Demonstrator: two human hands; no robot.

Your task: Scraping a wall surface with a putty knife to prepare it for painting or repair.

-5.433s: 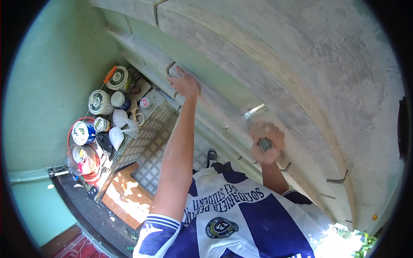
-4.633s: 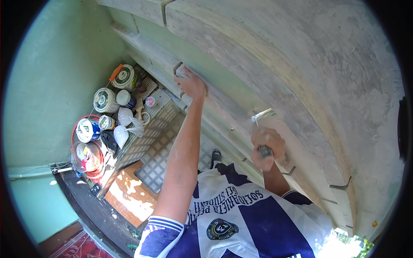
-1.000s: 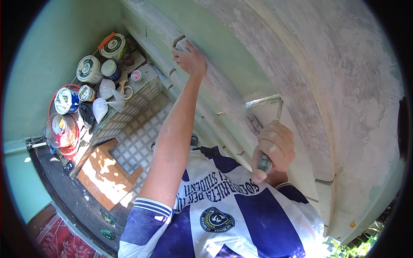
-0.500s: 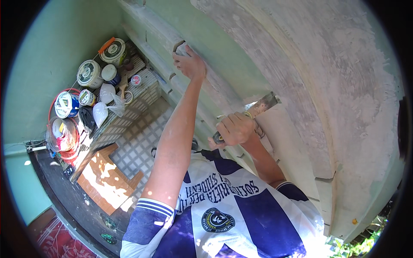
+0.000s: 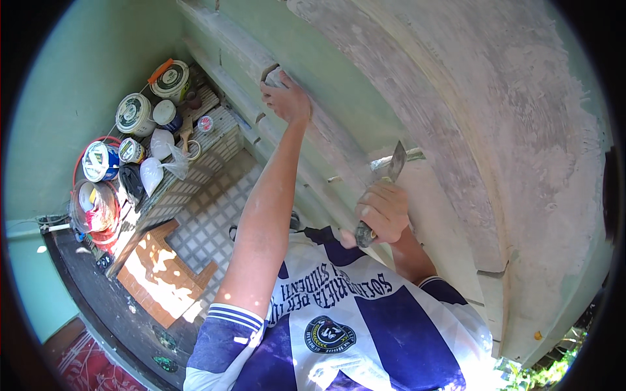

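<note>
My right hand (image 5: 383, 212) is closed around the dark handle of a putty knife (image 5: 397, 158). Its narrow-looking metal blade points upward, seen nearly edge-on, in front of the plastered wall (image 5: 469, 85). Whether the blade touches the wall I cannot tell. Farther up and to the left, my left hand (image 5: 287, 100) has its fingers curled round a pale, block-like piece (image 5: 275, 78) at the whitish ledge (image 5: 329, 133). Part of that piece is hidden by my fingers, so I cannot tell whether it is loose or belongs to the ledge.
On the left, a slatted bench (image 5: 218, 130) carries lidded paint buckets (image 5: 135, 114), tied plastic bags (image 5: 152, 173), a brush (image 5: 186, 129) and a roll of tape (image 5: 194, 150). Below it are a tiled floor (image 5: 222, 195) and a brown board (image 5: 160, 270). More ledges run along the green wall.
My right hand has moved right and slightly down, turning the putty knife so its blade swings from the upper right to nearly upright. My left hand stays in almost the same place.
</note>
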